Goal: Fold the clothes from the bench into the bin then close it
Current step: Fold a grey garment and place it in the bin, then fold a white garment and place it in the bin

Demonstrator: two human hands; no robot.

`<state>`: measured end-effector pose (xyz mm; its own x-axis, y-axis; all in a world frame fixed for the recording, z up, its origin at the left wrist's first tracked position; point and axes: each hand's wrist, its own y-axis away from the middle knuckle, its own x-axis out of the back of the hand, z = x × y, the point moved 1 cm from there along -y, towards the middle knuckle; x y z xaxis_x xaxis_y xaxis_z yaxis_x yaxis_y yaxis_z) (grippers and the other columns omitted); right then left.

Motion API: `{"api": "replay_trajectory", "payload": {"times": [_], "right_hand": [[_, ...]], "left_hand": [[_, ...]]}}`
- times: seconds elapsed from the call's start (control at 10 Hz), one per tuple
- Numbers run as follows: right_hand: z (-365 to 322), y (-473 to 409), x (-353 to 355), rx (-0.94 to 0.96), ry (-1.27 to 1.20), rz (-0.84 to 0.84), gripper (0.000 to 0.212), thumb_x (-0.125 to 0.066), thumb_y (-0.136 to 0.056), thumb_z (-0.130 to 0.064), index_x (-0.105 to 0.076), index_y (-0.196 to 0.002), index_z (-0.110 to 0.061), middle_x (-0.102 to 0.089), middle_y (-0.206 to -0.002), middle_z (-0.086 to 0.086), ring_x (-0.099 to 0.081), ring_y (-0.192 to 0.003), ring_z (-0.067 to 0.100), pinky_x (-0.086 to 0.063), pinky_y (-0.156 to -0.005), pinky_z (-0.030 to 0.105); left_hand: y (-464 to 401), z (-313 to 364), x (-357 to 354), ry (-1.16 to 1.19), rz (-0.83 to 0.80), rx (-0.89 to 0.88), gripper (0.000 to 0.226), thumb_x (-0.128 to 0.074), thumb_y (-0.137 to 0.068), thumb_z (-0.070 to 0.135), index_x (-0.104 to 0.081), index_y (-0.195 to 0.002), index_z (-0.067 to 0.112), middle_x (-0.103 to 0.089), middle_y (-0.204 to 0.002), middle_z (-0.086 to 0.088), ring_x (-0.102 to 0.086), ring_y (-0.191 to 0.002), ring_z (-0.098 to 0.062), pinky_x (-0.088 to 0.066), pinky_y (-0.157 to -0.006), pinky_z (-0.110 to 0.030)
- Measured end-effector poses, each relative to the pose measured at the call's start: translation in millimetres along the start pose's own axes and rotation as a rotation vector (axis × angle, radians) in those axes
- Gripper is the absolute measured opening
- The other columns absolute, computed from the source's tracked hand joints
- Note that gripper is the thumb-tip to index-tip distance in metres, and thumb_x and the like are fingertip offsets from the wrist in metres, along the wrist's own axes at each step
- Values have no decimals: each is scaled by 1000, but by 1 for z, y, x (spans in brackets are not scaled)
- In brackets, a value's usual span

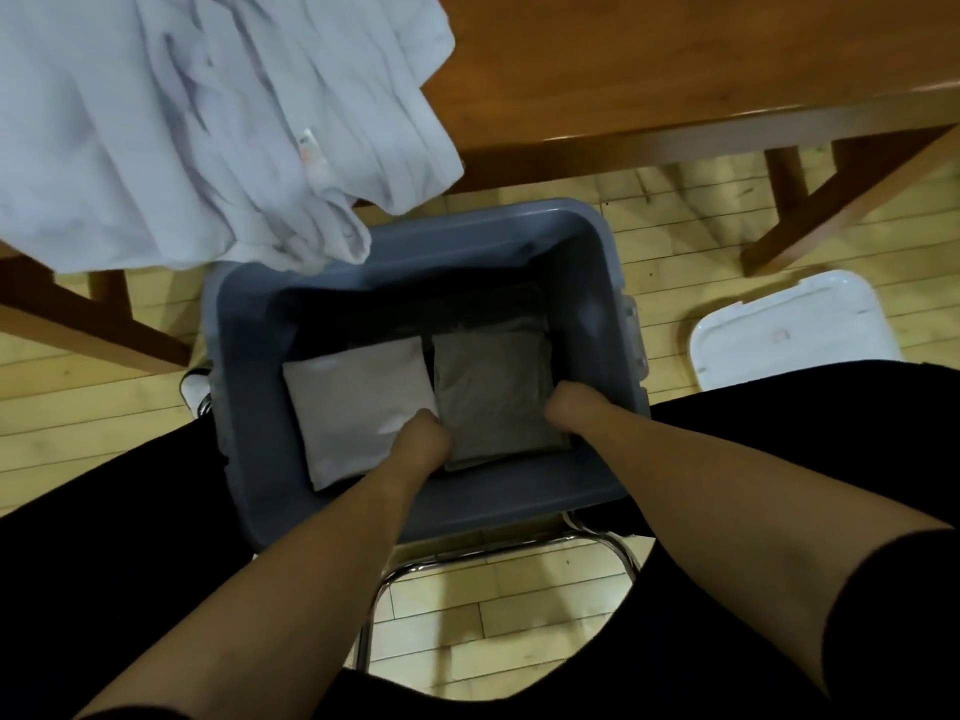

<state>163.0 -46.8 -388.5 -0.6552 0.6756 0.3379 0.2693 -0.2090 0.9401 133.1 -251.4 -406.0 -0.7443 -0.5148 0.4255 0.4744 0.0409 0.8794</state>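
Observation:
A grey-blue plastic bin [249, 387] stands on the floor between my legs. Inside lie a folded white garment [353, 402] on the left and a folded grey garment [493, 387] on the right. My left hand [422, 436] and my right hand [569, 405] reach down into the bin at the two near sides of the grey garment. Their fingers are tucked under its edges and hidden. A crumpled white shirt [197, 122] lies on the wooden bench [675, 70], and its hem hangs over the bin's far left rim. The white lid [789, 330] lies on the floor to the right.
Bench legs [810, 210] stand behind the bin on both sides. A chrome chair frame [410, 569] sits under me on the wooden plank floor. My black-clad legs flank the bin.

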Motion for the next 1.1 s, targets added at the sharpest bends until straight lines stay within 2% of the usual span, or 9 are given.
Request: {"api": "replay_trajectory", "payload": {"times": [0.1,0.3,0.4,0.5,0.6,0.7,0.9,1.0,1.1], "right_hand": [[-13,-1,4,149,61,-63,39,-38,-105,-22,-62,-124,2,-59,-128,22,-58,-110,33,-48,-96,37],[-49,66,25,372,14,128,33,-44,-101,-22,-63,-118,-2,-63,-114,20,-60,-95,30,-42,-72,30],[-59,103,40,495,45,267,25,-44,-101,-23,-63,-115,-14,-63,-103,8,-59,-89,23,-49,-74,34],[-75,143,59,649,56,469,25,-45,-102,-23,-60,-121,-20,-65,-109,4,-61,-94,21,-52,-80,36],[-94,178,75,810,35,653,28,-46,-100,-19,-58,-126,-18,-64,-116,1,-61,-102,21,-50,-83,34],[-123,215,95,1012,137,855,32,-50,-95,-9,-59,-126,-11,-60,-121,5,-53,-112,21,-46,-92,34],[-177,238,114,1157,350,1038,40,-57,-87,-7,-60,-127,-9,-59,-126,9,-54,-112,28,-47,-88,38],[-206,241,115,1157,401,1011,47,-57,-88,-10,-53,-135,-12,-55,-134,7,-51,-119,28,-45,-96,43],[-228,242,117,1117,470,967,60,-55,-94,-18,-35,-150,-18,-40,-153,3,-37,-139,24,-34,-112,37]], "left_hand": [[14,9,15,65,-66,-26,25,-53,-95,12,-59,-115,-2,-64,-116,-21,-64,-103,-36,-55,-90,-42],[69,36,56,289,-44,-130,14,-53,-98,12,-55,-84,10,-58,-83,-8,-59,-77,-23,-52,-76,-33],[100,38,81,295,99,-222,9,-54,-95,14,-59,-101,10,-65,-96,-13,-64,-87,-29,-55,-86,-42],[126,36,114,234,305,-376,10,-52,-95,17,-61,-99,15,-62,-87,-4,-61,-82,-23,-50,-70,-34],[149,32,143,241,496,-509,10,-50,-98,18,-59,-94,14,-61,-83,-7,-55,-71,-19,-40,-59,-32],[181,29,181,349,710,-647,5,-50,-94,15,-55,-92,14,-57,-81,-8,-55,-73,-19,-44,-67,-37],[192,38,236,-53,972,-645,55,-61,-91,30,-43,-138,10,-42,-138,-11,-39,-126,-30,-36,-103,-43],[177,42,245,-255,899,-595,79,-67,-82,51,-35,-145,15,-35,-149,-7,-37,-130,-28,-34,-103,-39],[168,42,253,-343,896,-602,76,-64,-87,47,-32,-148,16,-33,-153,-5,-36,-134,-27,-32,-106,-39]]}}
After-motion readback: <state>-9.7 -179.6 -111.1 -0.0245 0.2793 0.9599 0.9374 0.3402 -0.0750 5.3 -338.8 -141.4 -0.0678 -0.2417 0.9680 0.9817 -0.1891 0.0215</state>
